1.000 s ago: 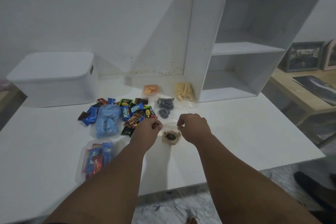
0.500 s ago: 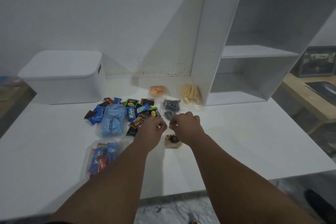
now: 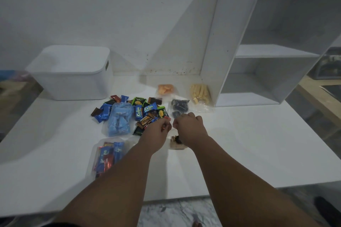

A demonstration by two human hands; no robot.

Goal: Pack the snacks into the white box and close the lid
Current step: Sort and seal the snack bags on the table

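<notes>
Our left hand (image 3: pixel 156 131) and right hand (image 3: pixel 190 127) each pinch the top of the bag (image 3: pixel 176 146) — we judge, to seal it before packing. The box (image 3: pixel 73 86) sits far left, lid (image 3: pixel 70 57) on. We count one box, six clear bags (image 3: pixel 120 121) — loose wrappers (image 3: pixel 145 110) overlap too much to count.

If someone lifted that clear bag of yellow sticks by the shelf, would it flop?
Probably floppy: the clear bag of yellow sticks looks like thin, loose film. Likely light, since it holds only a handful. The thin sticks might snap if squeezed.
</notes>
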